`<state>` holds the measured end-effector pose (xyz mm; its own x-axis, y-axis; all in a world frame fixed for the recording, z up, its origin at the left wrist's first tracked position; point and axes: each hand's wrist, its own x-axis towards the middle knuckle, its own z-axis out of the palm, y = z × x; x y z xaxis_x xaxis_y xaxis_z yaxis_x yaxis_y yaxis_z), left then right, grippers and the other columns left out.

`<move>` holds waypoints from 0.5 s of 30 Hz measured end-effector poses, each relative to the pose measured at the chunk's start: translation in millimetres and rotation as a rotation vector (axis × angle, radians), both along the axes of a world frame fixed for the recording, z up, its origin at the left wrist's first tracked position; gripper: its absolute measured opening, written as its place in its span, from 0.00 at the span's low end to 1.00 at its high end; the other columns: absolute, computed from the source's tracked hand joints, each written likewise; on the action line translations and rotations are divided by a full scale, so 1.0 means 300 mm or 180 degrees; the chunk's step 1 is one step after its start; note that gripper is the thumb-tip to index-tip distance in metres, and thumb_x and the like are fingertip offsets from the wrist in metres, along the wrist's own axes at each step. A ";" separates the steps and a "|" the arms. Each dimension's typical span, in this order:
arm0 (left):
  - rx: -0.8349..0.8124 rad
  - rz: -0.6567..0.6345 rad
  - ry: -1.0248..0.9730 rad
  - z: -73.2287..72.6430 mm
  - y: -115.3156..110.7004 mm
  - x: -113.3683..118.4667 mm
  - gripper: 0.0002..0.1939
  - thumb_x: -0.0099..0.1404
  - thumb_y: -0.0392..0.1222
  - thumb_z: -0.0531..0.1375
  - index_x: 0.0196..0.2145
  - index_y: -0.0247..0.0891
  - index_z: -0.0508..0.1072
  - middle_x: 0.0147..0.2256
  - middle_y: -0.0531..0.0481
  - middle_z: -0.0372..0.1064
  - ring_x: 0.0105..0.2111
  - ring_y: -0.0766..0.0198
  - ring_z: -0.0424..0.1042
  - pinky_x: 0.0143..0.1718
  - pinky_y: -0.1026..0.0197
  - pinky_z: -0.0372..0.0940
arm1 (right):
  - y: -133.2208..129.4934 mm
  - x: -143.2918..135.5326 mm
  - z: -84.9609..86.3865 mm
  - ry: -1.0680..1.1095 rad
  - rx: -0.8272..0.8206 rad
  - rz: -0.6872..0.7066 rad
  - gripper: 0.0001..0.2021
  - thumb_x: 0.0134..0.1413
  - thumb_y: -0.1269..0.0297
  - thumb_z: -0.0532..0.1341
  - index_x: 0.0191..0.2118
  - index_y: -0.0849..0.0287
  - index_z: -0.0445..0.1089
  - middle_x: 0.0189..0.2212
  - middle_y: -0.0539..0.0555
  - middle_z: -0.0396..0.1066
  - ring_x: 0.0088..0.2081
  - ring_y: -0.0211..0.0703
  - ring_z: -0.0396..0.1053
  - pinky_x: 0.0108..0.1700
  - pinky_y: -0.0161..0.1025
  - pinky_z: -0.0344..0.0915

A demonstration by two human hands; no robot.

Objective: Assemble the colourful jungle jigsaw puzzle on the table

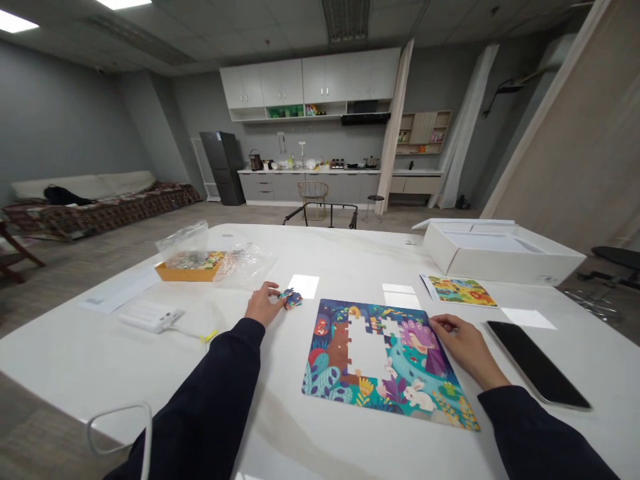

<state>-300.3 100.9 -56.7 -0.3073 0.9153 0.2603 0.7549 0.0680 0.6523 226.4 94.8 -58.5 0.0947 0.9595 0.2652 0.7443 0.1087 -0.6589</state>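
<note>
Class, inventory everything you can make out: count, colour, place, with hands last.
table: 1, white, foreground
puzzle: 1, multicoloured, table centre
pieces: several, multicoloured, left of puzzle
phone: 1, black, table right
box: 1, white, table right
card: 1, multicoloured, before box
tray: 1, yellow, table left
plastic: count unclear, clear, at tray
paper: 1, white, table left
device: 1, white, table left
cable: count unclear, white, left
sofa: 1, cream, left
fridge: 1, dark grey, back
cabinets: several, white, back
curtains: several, pale, right
seats: several, mixed, around room
kitchenware: several, mixed, back
left hand: 1, dark sleeve, at pieces
right hand: 1, dark sleeve, at puzzle edge
</note>
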 end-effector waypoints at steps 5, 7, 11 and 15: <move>0.0109 0.0093 -0.0509 -0.003 0.003 0.021 0.23 0.53 0.44 0.69 0.45 0.43 0.66 0.41 0.48 0.79 0.46 0.55 0.77 0.45 0.56 0.69 | -0.002 -0.006 0.013 0.0000 -0.0032 -0.0025 0.24 0.47 0.41 0.58 0.35 0.57 0.79 0.29 0.56 0.77 0.34 0.53 0.73 0.39 0.45 0.66; 0.0200 0.0125 -0.0444 -0.001 0.000 0.022 0.24 0.51 0.46 0.70 0.44 0.42 0.67 0.43 0.46 0.78 0.48 0.53 0.76 0.48 0.54 0.69 | -0.002 -0.009 0.016 0.0006 -0.0027 -0.0033 0.24 0.46 0.41 0.58 0.34 0.57 0.79 0.29 0.57 0.77 0.34 0.53 0.73 0.38 0.45 0.66; 0.0172 0.0115 -0.0319 -0.001 -0.001 0.015 0.21 0.54 0.47 0.69 0.42 0.42 0.67 0.41 0.45 0.78 0.47 0.50 0.75 0.50 0.49 0.68 | -0.003 -0.013 0.023 0.0007 0.0031 0.0004 0.24 0.45 0.42 0.58 0.33 0.57 0.79 0.28 0.58 0.77 0.33 0.53 0.73 0.37 0.45 0.66; 0.0129 0.0136 -0.0669 0.008 -0.002 0.025 0.21 0.52 0.44 0.69 0.41 0.42 0.66 0.39 0.47 0.79 0.46 0.52 0.76 0.48 0.50 0.69 | -0.005 -0.015 0.030 0.0049 0.0045 0.0018 0.23 0.45 0.42 0.58 0.32 0.57 0.79 0.28 0.58 0.78 0.32 0.53 0.72 0.38 0.46 0.67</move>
<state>-292.8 100.2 -54.3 -0.3971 0.8904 0.2226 0.5990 0.0677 0.7979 221.8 93.2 -49.5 0.0933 0.9562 0.2773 0.7334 0.1223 -0.6687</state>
